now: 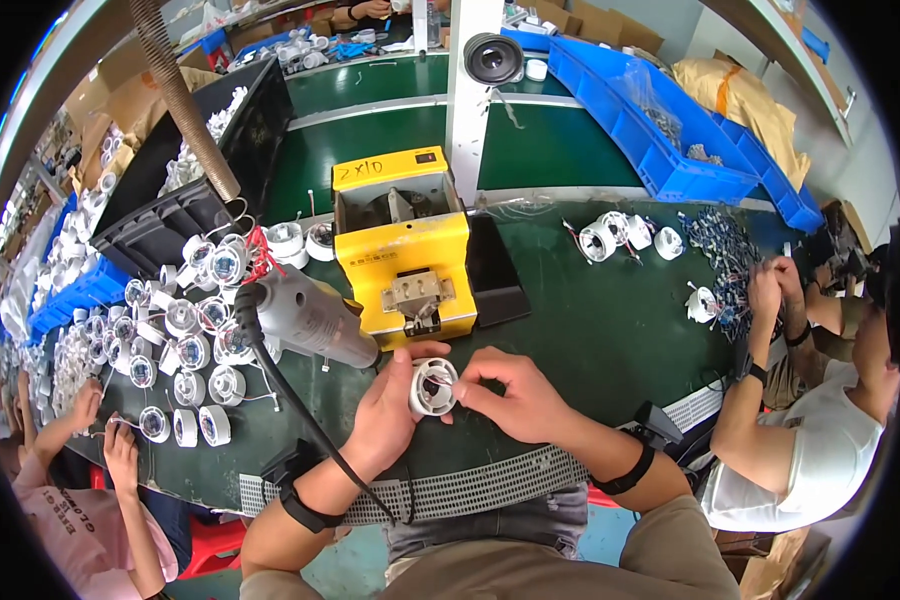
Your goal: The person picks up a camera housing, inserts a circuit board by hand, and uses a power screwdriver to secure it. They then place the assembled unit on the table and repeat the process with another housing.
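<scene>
My left hand [388, 408] is wrapped round a small white round housing [432, 388], its open face turned up. Thin reddish wires show inside the housing. At its right rim my right hand [508, 394] is closed in a pinch on the thin wires, though the fingertips partly cover them. Just beyond my hands stands a yellow machine [410, 245] with a metal block [418, 292] on its front. A grey-white cylindrical bottle [315, 315] leans close to my left hand, and a black cable [305, 405] runs down across my left forearm.
Many white round housings [192, 352] crowd the left of the green table [570, 330]. A black crate [170, 225] and a blue bin [660, 130] stand farther back. Several housings [620, 235] and a wire heap [725, 265] lie right. Co-workers' hands [775, 285] work at both sides.
</scene>
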A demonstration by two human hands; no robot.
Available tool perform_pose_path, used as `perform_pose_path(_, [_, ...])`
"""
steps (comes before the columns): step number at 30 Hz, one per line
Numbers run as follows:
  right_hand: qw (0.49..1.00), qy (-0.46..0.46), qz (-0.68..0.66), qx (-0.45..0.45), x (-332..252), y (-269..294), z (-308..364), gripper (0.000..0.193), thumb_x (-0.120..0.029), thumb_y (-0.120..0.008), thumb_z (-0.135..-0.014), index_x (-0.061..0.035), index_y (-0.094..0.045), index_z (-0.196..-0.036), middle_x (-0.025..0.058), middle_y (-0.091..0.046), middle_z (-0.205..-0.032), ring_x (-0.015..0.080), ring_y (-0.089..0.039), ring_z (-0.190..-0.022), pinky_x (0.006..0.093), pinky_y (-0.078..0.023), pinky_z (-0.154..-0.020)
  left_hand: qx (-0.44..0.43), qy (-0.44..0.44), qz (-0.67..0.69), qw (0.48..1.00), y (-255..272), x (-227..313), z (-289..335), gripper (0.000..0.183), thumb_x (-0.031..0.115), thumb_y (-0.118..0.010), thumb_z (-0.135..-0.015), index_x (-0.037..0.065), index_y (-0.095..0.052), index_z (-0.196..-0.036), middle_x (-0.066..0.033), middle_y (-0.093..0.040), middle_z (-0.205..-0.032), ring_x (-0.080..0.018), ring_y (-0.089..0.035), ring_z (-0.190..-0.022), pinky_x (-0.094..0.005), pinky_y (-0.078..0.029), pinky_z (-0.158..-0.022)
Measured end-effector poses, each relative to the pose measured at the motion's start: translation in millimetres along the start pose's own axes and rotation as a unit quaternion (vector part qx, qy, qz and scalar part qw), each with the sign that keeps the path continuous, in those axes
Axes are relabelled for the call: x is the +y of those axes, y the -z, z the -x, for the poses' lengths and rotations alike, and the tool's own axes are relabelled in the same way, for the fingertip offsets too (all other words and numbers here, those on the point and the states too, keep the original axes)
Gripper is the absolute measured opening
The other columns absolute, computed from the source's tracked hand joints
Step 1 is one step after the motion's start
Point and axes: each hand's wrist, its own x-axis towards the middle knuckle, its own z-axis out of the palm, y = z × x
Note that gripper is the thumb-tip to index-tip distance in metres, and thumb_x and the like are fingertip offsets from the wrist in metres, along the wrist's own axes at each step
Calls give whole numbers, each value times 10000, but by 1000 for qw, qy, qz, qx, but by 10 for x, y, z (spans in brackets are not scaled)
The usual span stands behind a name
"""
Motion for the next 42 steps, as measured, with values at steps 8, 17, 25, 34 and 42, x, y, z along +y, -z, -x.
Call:
perform_pose_path(8, [996, 19, -62, 57, 22, -70, -18, 150, -149, -611, -903, -5, -618, -859, 52, -551, -797, 130, -535, -673, 273, -429, -593, -19, -110, -39, 993, -5, -92, 36, 454, 367, -336, -1022, 16, -438, -1293, -96, -559, -1089, -166, -582, -948, -305, -509, -824])
perform_pose_path(17, [975, 89, 65, 195, -99, -37, 11, 190, -67, -729, -771, -62, -649, -942, 61, -590, -880, 182, -600, -724, 274, -498, -638, 27, -181, -23, 983, 7, -104, 43, 387, 321, -421, -1005, 21, -474, -1244, -102, -546, -1175, -202, -553, -1063, -358, -444, -936])
perform_pose_path(25, [977, 21, -192, 87, -139, 6, 46, 161, 24, -661, -832, 21, -666, -992, 89, -645, -844, 106, -628, -618, 213, -500, -514, -121, -159, 108, 974, -101, -86, 18, 447, 164, -421, -991, 40, -331, -1411, -157, -443, -1352, -288, -444, -1250, -426, -365, -1030])
perform_pose_path(34, [986, 114, -2, 118, -81, -66, 29, 206, 16, -730, -766, 7, -671, -963, 119, -611, -916, 145, -637, -746, 257, -503, -607, -157, -130, 67, 977, -71, -64, 63, 507, 274, -399, -995, 76, -280, -1447, -161, -342, -1444, -304, -336, -1339, -436, -292, -1090])
perform_pose_path(42, [977, 4, -196, 87, -1, -116, 31, 390, 42, -709, -772, 17, -506, -1104, 99, -535, -1059, 174, -600, -973, 296, -506, -848, -177, -160, 75, 968, -92, -82, 83, 653, 276, -424, -991, 133, -49, -1506, -171, -314, -1465, -272, -349, -1331, -417, -261, -1104])
